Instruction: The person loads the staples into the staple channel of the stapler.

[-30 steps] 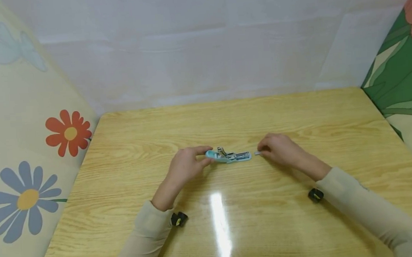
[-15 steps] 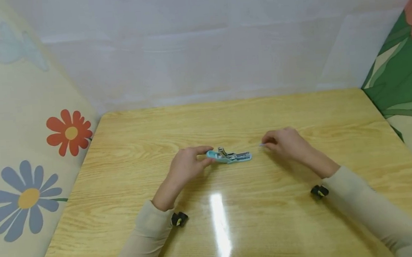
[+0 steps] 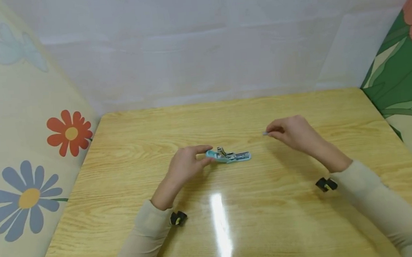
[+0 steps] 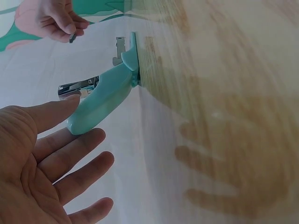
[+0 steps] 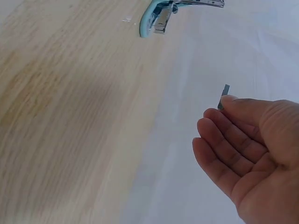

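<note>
A mint-green stapler (image 3: 223, 158) lies spread open on the table, its metal magazine showing. My left hand (image 3: 187, 163) pinches the stapler's raised end between thumb and fingers; in the left wrist view the other fingers of that hand (image 4: 70, 163) are spread below the stapler (image 4: 105, 95). Farther right and above the tabletop, my right hand (image 3: 294, 134) pinches a small strip of staples (image 3: 265, 133) between thumb and forefinger. The right wrist view shows this strip of staples (image 5: 224, 95) sticking out past the thumb, apart from the stapler (image 5: 148, 21).
The wood-grain table (image 3: 138, 137) meets a white cloth backdrop (image 3: 201, 57) at the back. Flower-printed panels (image 3: 28, 198) stand at both sides. A bright light reflection lies on the table's front part. Black wrist cameras (image 3: 179, 218) sit at both cuffs.
My right hand has moved up, back and to the right with the strip of staples, away from the stapler. The left hand and the stapler have stayed in place.
</note>
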The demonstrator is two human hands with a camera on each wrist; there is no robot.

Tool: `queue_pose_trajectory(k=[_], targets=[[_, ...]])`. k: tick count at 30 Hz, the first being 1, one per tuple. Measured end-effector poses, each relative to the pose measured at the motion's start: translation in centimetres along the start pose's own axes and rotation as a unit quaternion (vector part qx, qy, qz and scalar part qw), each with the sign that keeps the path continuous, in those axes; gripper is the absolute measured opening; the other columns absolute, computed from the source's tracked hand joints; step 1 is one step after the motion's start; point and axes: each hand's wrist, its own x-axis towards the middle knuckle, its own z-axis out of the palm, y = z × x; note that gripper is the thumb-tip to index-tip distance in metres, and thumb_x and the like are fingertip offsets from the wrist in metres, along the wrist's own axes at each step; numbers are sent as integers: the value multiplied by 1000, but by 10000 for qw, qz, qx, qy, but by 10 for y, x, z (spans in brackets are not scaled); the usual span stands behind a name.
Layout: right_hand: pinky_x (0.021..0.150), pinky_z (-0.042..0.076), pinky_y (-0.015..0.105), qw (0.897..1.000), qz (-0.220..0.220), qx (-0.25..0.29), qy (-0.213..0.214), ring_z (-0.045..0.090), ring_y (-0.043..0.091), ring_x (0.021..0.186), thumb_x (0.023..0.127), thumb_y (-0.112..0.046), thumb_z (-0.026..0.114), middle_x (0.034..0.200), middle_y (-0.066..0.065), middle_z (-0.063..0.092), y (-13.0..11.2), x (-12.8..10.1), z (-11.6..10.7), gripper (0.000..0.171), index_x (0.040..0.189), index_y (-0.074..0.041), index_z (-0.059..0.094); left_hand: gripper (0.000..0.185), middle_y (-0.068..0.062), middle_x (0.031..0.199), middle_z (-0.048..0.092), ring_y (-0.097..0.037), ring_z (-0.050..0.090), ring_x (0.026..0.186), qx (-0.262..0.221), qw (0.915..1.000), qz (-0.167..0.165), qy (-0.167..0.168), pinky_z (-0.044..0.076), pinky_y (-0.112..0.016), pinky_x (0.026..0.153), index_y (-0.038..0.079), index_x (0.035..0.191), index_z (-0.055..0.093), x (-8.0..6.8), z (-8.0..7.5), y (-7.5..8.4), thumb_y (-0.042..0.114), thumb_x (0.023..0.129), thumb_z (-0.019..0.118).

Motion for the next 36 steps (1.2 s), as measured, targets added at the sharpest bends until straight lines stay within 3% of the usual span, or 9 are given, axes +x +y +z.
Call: queue_pose_trajectory(k=[5,13,36], targets=[[72,58,38,9999,-111,-16,104,72,19,83,93,-19,67,98,8,77,-2,2,-5,16,104,-10,75,40,-7,88,75,-7,19,42,-57,10000,-35,-60,21,-20,41,20,126,68,-1,-2,1,36,90,70],[74,58,39,9998,-128,113,83,72,19,85,94,-18,66,100,7,76,-8,8,-6,17,106,-11,75,38,-7,124,70,-6,20,40,-90,9999,-107,-97,22,-19,40,21,126,68,1,-4,2,34,90,70],[78,58,36,9988,-79,411,-253,72,17,88,94,-21,66,102,4,76,-33,23,10,17,105,-12,75,37,-6,123,70,-6,19,42,-41,9999,-71,-81,21,-20,41,21,124,69,1,-1,0,35,90,70]])
